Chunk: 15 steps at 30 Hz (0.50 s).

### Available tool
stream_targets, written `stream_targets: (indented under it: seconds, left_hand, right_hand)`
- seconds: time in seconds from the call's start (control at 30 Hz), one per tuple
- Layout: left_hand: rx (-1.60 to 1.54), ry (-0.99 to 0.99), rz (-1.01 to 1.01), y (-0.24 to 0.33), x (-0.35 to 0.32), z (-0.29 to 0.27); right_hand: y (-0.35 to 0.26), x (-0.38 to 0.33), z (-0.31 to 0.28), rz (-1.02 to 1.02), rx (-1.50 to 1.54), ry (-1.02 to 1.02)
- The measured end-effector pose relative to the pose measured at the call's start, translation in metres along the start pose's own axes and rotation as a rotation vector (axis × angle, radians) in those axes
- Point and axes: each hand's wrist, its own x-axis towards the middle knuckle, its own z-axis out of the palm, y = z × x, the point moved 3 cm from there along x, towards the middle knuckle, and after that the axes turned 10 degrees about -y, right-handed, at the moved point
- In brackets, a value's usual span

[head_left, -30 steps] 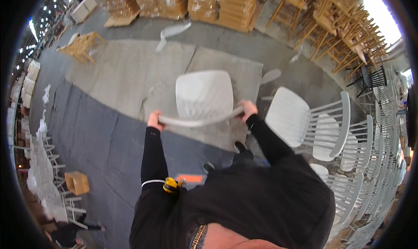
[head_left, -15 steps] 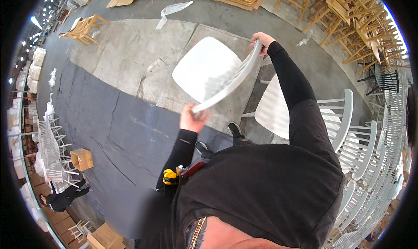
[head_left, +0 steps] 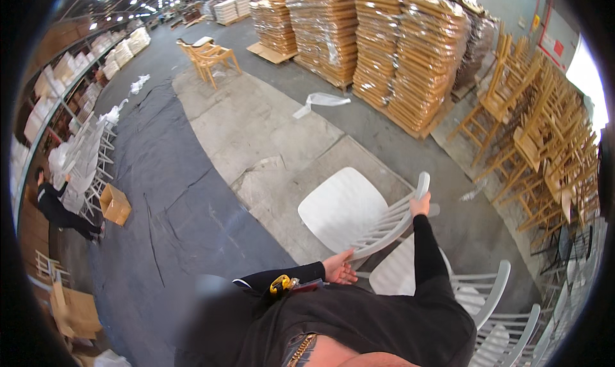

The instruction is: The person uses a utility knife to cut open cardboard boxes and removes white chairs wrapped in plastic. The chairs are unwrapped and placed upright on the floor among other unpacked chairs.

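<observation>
A white spindle-back chair stands in front of me, its smooth seat (head_left: pixel 343 207) turned away from my body. My right hand (head_left: pixel 420 205) is closed around the right end of its curved top rail (head_left: pixel 392 237). At the rail's left end is my left hand (head_left: pixel 339 266), its thumb against the rail and its fingers reaching past the end. The spindles slant between rail and seat; the chair's legs are hidden. Close by my right arm is a second white chair, its seat (head_left: pixel 394 269) partly covered by the first chair's back and my sleeve.
More white spindle-back chairs (head_left: pixel 493 296) stand in rows at the right. Wooden chairs (head_left: pixel 512 136) are piled beyond them. Wrapped wooden stacks (head_left: pixel 423 66) stand at the back. A dark sheet (head_left: pixel 179 194) covers the left floor, with a cardboard box (head_left: pixel 115 205) and another person (head_left: pixel 61 207) beside it.
The view has tilted up, bringing more of the far hall into sight. Both hands and the chair now appear lower in the picture, still together. The left hand looks nearer my body.
</observation>
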Motion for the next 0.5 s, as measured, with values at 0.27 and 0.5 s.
stream_targets:
  seconds: [0.27,0.5]
  left_hand:
    - [0.349,0.364,0.362,-0.017,-0.130,-0.130]
    - [0.146,0.971,0.548,-0.211,-0.291,-0.264]
  right_hand:
    - [-0.073,-0.068,-0.013,-0.140,-0.368,0.134]
    - [-0.152,-0.189,0.123,-0.657,-0.697,-0.324]
